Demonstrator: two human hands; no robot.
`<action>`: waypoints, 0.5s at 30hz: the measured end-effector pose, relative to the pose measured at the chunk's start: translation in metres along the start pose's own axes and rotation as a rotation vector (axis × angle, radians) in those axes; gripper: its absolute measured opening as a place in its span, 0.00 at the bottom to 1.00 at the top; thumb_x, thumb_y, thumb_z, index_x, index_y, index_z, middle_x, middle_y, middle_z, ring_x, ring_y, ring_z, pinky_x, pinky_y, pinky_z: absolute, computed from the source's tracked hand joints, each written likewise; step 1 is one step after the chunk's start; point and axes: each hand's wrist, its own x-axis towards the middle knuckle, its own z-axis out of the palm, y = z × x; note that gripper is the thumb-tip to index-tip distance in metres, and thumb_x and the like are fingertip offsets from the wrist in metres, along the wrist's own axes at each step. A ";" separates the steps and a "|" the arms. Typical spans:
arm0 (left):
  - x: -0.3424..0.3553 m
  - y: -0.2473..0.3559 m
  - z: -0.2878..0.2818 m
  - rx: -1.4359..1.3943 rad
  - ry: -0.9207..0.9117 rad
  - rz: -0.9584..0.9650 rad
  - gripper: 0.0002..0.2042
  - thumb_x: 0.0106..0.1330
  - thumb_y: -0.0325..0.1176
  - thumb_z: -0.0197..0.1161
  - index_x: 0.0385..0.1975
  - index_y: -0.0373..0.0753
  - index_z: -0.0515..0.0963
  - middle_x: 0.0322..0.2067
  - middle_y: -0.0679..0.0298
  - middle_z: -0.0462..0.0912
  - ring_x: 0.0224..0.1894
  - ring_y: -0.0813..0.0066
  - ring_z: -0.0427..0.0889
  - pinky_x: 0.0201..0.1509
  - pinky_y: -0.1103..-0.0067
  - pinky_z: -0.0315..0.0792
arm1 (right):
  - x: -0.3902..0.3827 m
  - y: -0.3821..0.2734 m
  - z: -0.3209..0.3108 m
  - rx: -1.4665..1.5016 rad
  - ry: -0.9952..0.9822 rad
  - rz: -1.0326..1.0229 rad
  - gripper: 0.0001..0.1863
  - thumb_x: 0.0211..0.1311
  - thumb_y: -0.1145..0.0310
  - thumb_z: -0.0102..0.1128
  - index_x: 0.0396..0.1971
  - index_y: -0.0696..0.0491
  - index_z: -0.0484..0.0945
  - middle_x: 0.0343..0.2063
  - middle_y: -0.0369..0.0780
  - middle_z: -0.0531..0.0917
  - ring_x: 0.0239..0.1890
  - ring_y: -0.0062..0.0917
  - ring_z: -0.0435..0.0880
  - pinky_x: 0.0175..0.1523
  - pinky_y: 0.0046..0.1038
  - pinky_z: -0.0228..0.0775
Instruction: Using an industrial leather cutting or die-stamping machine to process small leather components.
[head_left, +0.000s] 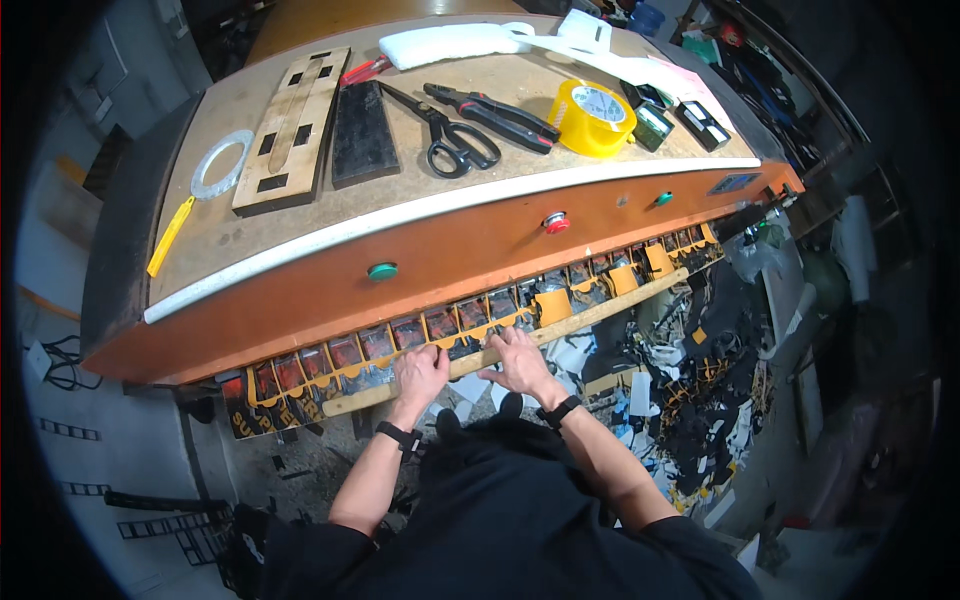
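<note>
A long row of orange card pieces with clear windows runs under the bench's orange front, with a pale wooden bar along its lower edge. My left hand is on the row left of centre, fingers curled closed over its edge; what they grip is hidden. My right hand lies just to its right across the bar, fingers bent but apart, touching the row's edge, with the thumb out to the left.
The benchtop holds scissors, pliers, yellow tape, a slotted wooden board and a yellow knife. Green and red buttons line its front. Scraps litter the floor at right.
</note>
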 end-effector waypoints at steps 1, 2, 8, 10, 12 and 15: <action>-0.001 0.001 0.001 0.007 0.006 -0.002 0.17 0.69 0.41 0.72 0.23 0.35 0.82 0.27 0.49 0.88 0.32 0.42 0.88 0.37 0.51 0.78 | -0.002 0.003 -0.003 0.004 0.002 -0.008 0.31 0.57 0.46 0.85 0.52 0.51 0.86 0.46 0.47 0.81 0.53 0.47 0.81 0.62 0.46 0.75; -0.005 0.003 0.001 0.031 -0.002 -0.027 0.17 0.69 0.41 0.72 0.23 0.35 0.82 0.27 0.48 0.88 0.32 0.42 0.88 0.38 0.51 0.78 | -0.005 0.005 -0.006 0.032 -0.027 -0.037 0.33 0.56 0.47 0.85 0.55 0.51 0.85 0.47 0.48 0.82 0.54 0.48 0.81 0.63 0.47 0.75; -0.005 0.011 -0.037 -0.058 -0.070 -0.136 0.10 0.72 0.36 0.70 0.36 0.34 0.88 0.31 0.46 0.91 0.35 0.42 0.91 0.43 0.56 0.83 | 0.002 0.079 -0.068 0.832 0.010 0.194 0.20 0.71 0.62 0.79 0.55 0.58 0.87 0.49 0.42 0.89 0.54 0.30 0.88 0.61 0.36 0.80; -0.011 0.012 -0.056 -0.316 0.061 -0.217 0.08 0.75 0.32 0.68 0.38 0.33 0.87 0.30 0.48 0.91 0.35 0.52 0.94 0.43 0.63 0.84 | 0.009 0.143 -0.109 0.820 0.417 0.366 0.11 0.78 0.61 0.72 0.42 0.55 0.86 0.34 0.32 0.87 0.42 0.17 0.83 0.52 0.25 0.78; 0.001 0.033 -0.075 -0.387 0.232 -0.222 0.08 0.79 0.29 0.64 0.39 0.32 0.85 0.29 0.51 0.91 0.34 0.63 0.93 0.41 0.70 0.83 | 0.025 0.200 -0.164 0.846 0.864 0.358 0.17 0.85 0.57 0.63 0.35 0.53 0.81 0.29 0.30 0.79 0.35 0.16 0.75 0.43 0.25 0.70; 0.040 0.097 -0.137 -0.171 0.409 -0.143 0.08 0.80 0.27 0.60 0.35 0.32 0.78 0.24 0.54 0.82 0.27 0.61 0.83 0.34 0.63 0.73 | 0.057 0.238 -0.236 0.905 1.330 0.315 0.22 0.91 0.56 0.53 0.29 0.50 0.73 0.26 0.29 0.72 0.31 0.15 0.68 0.40 0.26 0.64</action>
